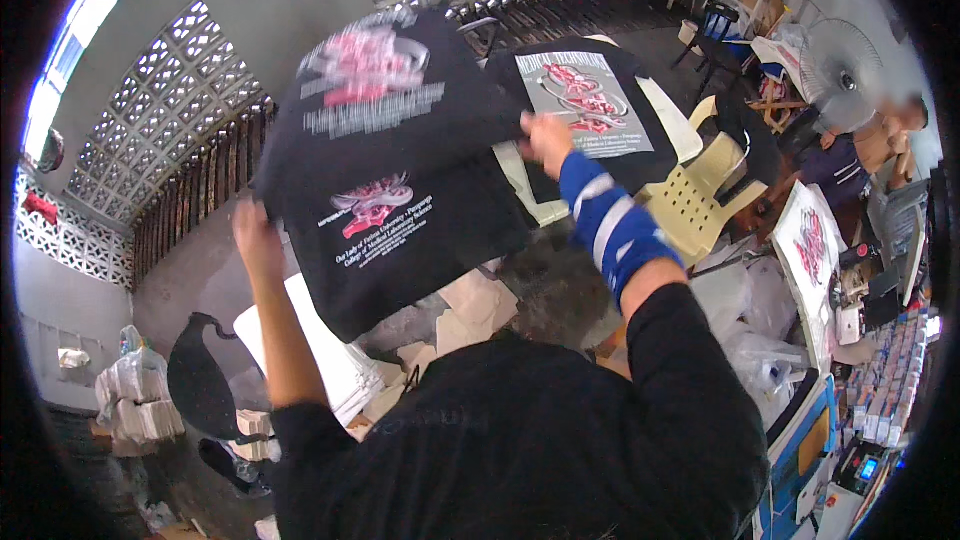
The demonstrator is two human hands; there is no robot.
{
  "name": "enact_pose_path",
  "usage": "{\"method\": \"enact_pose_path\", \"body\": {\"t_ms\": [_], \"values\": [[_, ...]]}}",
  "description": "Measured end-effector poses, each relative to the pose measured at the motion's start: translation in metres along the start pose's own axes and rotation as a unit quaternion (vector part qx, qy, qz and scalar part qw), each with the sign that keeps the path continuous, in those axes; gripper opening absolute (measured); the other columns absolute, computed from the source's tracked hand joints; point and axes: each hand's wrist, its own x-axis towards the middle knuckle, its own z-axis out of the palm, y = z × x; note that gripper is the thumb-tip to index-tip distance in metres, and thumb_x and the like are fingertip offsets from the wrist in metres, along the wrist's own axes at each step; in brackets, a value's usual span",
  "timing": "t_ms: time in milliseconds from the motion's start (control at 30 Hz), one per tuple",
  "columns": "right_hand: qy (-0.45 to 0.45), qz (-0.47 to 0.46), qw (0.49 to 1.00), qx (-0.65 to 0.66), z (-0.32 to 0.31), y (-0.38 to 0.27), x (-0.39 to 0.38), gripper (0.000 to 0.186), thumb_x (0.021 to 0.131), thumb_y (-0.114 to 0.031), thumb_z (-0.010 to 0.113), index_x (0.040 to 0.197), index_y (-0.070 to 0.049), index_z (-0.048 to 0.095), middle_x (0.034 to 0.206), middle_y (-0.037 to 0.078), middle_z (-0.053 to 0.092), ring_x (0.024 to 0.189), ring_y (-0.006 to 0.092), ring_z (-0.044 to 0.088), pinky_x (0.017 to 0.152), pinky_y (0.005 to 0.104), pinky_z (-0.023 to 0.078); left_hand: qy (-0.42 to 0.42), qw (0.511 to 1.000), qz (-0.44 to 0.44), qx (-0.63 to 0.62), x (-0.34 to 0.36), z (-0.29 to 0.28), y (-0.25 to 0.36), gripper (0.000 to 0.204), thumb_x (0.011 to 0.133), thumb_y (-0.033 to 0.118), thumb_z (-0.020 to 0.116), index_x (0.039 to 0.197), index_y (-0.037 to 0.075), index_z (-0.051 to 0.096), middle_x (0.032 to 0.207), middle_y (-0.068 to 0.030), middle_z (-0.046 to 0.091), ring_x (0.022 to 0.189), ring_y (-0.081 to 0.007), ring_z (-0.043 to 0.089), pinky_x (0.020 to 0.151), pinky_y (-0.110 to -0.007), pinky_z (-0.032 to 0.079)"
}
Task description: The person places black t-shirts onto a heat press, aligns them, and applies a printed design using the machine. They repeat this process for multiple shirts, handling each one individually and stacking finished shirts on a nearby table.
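A black shirt [440, 155] with pink-and-white prints spreads in front of me, its far part blurred by motion. At its right edge my right hand [548, 143], with a blue-and-white striped band on the wrist, is closed on the cloth. My left hand [257, 230] is at the left edge; its fingers are smeared, but they appear closed round the fabric. Just beyond my right hand lies another black shirt [638, 120] with a grey and red print, over a pale board [670, 120].
A cream plastic chair [700, 195] stands to the right, near a standing fan [840, 65] and another person [880, 135]. White sheets [325, 350] are stacked below the shirt. A black chair [200, 370] and wrapped bundles [140, 395] sit at the left. A printed panel [808, 250] leans on the right.
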Motion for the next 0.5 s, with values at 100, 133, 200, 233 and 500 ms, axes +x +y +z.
{"method": "enact_pose_path", "body": {"t_ms": [100,133,200,233,500], "values": [[-0.044,0.055,0.995,0.068,0.09,0.046,-0.057,0.026,0.092,-0.026,0.074,0.09,0.0,0.068,0.076,0.015,0.068,0.067,0.0279,0.069,0.056,0.0426,0.056,0.131,0.983,-0.037,0.127,-0.188,-0.139,-0.035,0.006,0.087,0.004,0.06,0.083,0.007,0.057,0.087,-0.0015,0.059,0.087,-0.0146,0.057,0.081,-0.031,0.046],[-0.032,0.149,0.986,0.075,0.081,0.087,-0.066,0.026,0.091,-0.025,0.074,0.09,0.0,0.067,0.076,0.014,0.068,0.07,0.0277,0.07,0.057,0.0429,0.056,0.237,0.957,-0.159,0.056,-0.22,-0.084,-0.068,0.01,0.086,0.005,0.058,0.077,0.008,0.055,0.078,0.0013,0.053,0.075,-0.0121,0.051,0.072,-0.027,0.042],[-0.025,0.195,0.977,0.079,0.093,0.112,-0.076,0.027,0.089,-0.027,0.076,0.09,-0.001,0.069,0.08,0.016,0.07,0.075,0.0288,0.071,0.066,0.0454,0.056,0.276,0.94,-0.192,0.05,-0.256,-0.072,-0.081,0.009,0.084,0.008,0.061,0.077,0.008,0.056,0.078,0.0015,0.054,0.075,-0.0116,0.053,0.07,-0.028,0.044],[0.037,0.157,0.987,0.023,0.08,0.161,-0.061,0.029,0.087,-0.029,0.078,0.089,-0.002,0.071,0.083,0.017,0.072,0.077,0.0305,0.071,0.074,0.0461,0.055,0.257,0.927,-0.248,0.115,-0.242,-0.058,-0.096,0.008,0.085,0.01,0.062,0.079,0.007,0.057,0.078,0.001,0.054,0.075,-0.0122,0.054,0.071,-0.029,0.045],[-0.004,0.011,0.985,-0.17,0.022,0.183,-0.118,0.034,0.09,-0.037,0.069,0.095,-0.003,0.069,0.086,0.018,0.072,0.084,0.037,0.071,0.075,0.0463,0.055,0.005,0.697,0.054,0.715,-0.14,0.04,-0.092,0.032,0.079,0.007,0.069,0.11,0.001,0.064,0.122,-0.0216,0.063,0.112,-0.0415,0.059,0.098,-0.05,0.047]]}}
